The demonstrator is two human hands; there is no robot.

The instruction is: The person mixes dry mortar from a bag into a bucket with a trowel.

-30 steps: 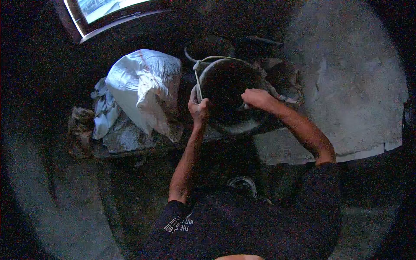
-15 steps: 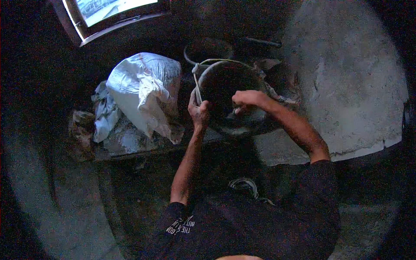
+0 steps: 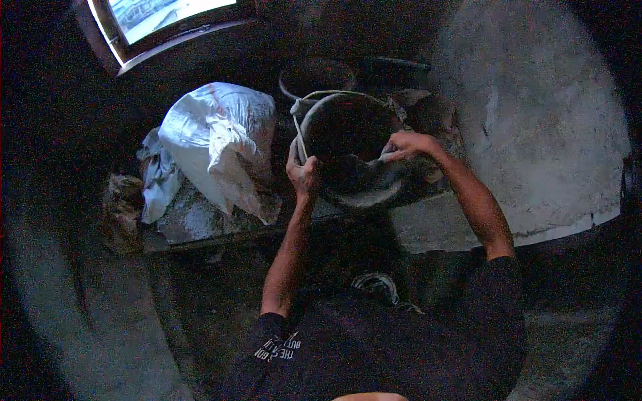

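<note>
A dark round bucket (image 3: 348, 194) with a pale rim stands in the middle of the view, its inside mostly in shadow. My left hand (image 3: 303, 175) is closed on the left side of the bucket's rim, beside its pale handle. At the right side of the bucket's mouth is my right hand (image 3: 406, 146), its fingers closed together on something too dark to make out.
A white sack (image 3: 221, 134) sits left of the bucket, with crumpled cloth or plastic (image 3: 159, 177) beside it. Behind the bucket is another round container (image 3: 317, 75). A rough grey slab (image 3: 535, 147) lies at the right. A window (image 3: 167, 20) is at the upper left.
My right hand has moved right and slightly up, from over the bucket's mouth to its right side. My left hand has stayed at the rim.
</note>
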